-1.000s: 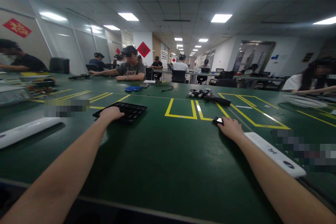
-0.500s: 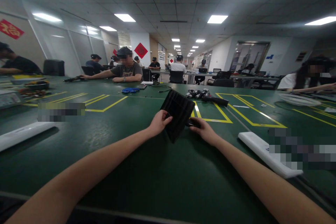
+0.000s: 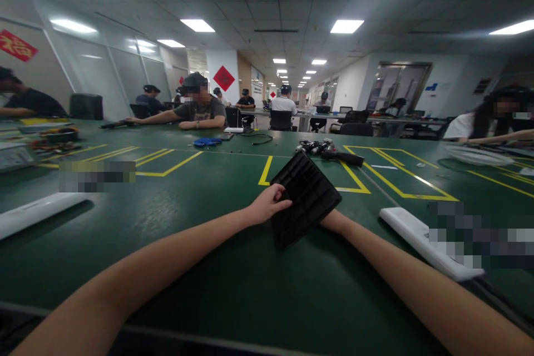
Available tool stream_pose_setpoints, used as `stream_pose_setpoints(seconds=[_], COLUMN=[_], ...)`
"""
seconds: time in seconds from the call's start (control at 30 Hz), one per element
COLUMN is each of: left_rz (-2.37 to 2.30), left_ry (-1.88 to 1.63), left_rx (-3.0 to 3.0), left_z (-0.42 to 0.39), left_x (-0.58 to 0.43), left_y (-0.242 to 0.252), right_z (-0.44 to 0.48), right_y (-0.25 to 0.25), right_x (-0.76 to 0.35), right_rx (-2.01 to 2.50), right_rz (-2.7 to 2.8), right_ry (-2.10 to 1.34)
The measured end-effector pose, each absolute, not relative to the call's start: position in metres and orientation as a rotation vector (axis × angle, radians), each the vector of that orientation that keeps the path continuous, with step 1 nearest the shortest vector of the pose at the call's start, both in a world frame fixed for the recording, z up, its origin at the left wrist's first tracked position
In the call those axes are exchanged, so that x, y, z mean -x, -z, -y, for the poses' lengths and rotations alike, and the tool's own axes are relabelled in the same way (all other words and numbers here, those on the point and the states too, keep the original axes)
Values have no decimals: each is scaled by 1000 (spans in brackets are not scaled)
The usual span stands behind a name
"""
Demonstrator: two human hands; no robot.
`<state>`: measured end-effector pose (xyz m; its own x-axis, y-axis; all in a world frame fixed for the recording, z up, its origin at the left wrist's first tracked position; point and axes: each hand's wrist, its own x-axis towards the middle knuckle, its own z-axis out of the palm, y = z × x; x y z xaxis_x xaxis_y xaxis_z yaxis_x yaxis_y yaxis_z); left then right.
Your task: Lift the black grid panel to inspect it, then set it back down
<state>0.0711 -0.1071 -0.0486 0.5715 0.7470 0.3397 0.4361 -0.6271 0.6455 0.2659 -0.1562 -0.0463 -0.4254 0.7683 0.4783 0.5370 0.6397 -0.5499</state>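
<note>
A green table fills the lower half of the view, marked towards its far side with yellow tape. Across it, to the left, a person in a dark cap sits with one arm stretched along the top. Two white bars lie on the table, a left bar and a right bar, the latter beside the wearer's right forearm. Between the forearms is a black tray, tilted, its gridded face turned to the viewer; whether its lowest corner touches the table is unclear. The left hand grasps the tray by its left edge, thumb over the gridded face, so most of the tray extends to the right of that grip. The right hand is mostly hidden behind the tray's right side; its grip cannot be told. Beyond lie a dark tube and a blue bundle.
</note>
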Motion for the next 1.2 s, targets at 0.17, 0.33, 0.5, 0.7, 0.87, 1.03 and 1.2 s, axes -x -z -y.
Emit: stream_pose_setpoints(seconds=[0.17, 0.33, 0.5, 0.7, 0.87, 1.03, 1.2], left_rz=[-1105, -1203, -1148, -932, -996, -1085, -1051], left_ry=[-873, -994, -942, -759, -758, -662, -633], left_rx=[-1920, -1261, -1287, -1464, -1734, -2149, -2604], left_z=[110, 113, 119, 127, 129, 129, 133], left_x=[-75, -65, -59, -63, -67, -68, -65], left_y=[34, 19, 14, 15, 16, 10, -1], right_z=[158, 156, 162, 157, 157, 161, 160], right_y=[44, 51, 44, 48, 46, 45, 48], right_x=[-264, -272, -271, -267, -264, -265, -265], right_rx=[1002, 1077, 1052, 778, 720, 777, 819], right_rz=[2164, 2224, 2205, 2185, 2171, 2127, 2105], right_ry=[-386, -276, -309, -329, -388, -427, -420])
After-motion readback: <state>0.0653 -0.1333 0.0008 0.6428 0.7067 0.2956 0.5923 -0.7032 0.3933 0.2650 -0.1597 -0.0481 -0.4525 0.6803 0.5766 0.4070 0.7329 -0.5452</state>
